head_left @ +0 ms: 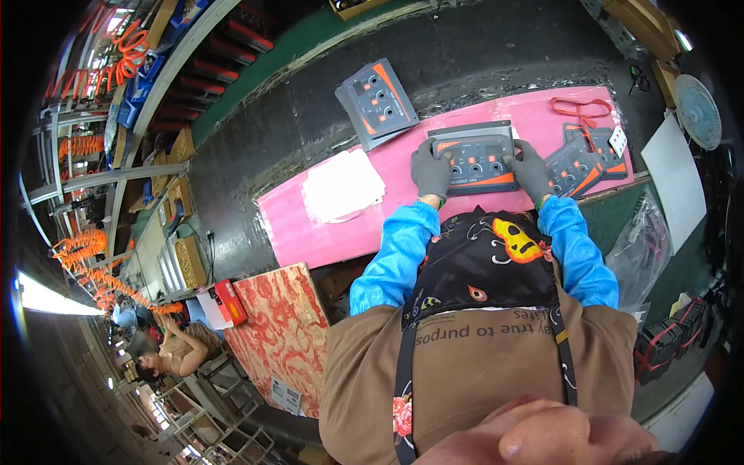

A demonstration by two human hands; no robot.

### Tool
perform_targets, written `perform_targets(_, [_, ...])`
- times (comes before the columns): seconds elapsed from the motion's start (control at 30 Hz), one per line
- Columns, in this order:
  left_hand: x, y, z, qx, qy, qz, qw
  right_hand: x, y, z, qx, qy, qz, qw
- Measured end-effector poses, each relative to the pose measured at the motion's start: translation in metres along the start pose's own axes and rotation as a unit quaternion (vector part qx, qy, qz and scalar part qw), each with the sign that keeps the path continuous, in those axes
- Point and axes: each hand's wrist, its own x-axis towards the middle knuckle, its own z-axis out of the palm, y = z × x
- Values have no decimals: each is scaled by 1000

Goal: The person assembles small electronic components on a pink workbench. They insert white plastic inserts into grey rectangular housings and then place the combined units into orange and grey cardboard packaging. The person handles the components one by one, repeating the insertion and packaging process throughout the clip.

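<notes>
Together, the gloved left hand [431, 170] and right hand [530, 170] grip a flat, rectangular panel [474, 160] by its ends over smooth pink sheeting [291, 231].

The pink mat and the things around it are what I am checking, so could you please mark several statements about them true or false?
1. The left hand and right hand grip one gray-and-orange panel. True.
2. The white sheets lie to the right of both hands. False: the white sheets lie to their left.
3. The red strap lies on the pink mat. True.
4. The sleeves are yellow. False: the sleeves are blue.
5. Both hands wear gray gloves. True.
</notes>
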Motion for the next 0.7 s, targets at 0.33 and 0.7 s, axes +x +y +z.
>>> perform_targets(0.33, [10,-23,13,-28,0,0,1000,-1,-3,-2,141,-36,25,989])
perform_targets(0.7, [-2,9,-61,-458,-199,4,866,-48,-60,-56,378,-194,29,905])
